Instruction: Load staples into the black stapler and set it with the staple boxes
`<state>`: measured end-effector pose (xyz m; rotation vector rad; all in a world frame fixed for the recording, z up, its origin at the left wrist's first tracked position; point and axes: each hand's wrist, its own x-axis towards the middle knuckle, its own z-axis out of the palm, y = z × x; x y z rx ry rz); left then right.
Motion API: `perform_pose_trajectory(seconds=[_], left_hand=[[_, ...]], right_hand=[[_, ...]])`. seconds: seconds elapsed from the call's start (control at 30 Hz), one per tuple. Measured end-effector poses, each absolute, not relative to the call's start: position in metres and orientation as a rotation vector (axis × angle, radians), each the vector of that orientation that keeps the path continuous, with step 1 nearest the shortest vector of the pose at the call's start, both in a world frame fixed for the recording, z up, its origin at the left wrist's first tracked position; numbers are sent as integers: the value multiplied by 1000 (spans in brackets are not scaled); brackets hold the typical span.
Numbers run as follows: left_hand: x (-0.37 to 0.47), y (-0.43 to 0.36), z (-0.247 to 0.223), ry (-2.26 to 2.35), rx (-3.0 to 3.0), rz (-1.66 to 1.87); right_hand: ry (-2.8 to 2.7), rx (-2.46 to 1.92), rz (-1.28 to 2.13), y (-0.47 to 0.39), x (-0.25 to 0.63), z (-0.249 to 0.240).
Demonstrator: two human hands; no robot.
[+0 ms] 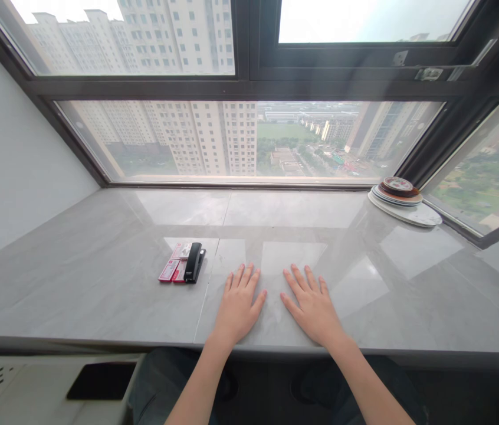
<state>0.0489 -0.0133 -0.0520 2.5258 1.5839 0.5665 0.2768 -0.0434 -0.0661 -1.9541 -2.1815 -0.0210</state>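
Both the left hand [239, 302] and right hand [312, 304] lie spread-fingered on the grey counter [99, 295] — a black stapler [193, 262] near the left.

Glossy grey bench [99, 289] — carrying small red-and-white boxes [169, 270], a black stapler [193, 263], a plate stack [399, 196] — left hand [239, 302] and right hand [314, 306] flat.

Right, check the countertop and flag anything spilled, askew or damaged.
No spill or damage shows on the countertop. Only the plate stack by the window looks slightly askew: its bottom plate juts rightward from under the others.
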Motion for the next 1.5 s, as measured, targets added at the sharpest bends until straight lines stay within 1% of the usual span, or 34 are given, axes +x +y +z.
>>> perform_pose_trajectory(seconds=[1.07,1.5], left_hand=[[48,-13,-52,1574,2513,555],[47,-14,-55,1554,2517,600]], right_hand=[[-2182,-1939,-41,-44,278,-69],[-2157,-1954,29,-43,279,-67]])
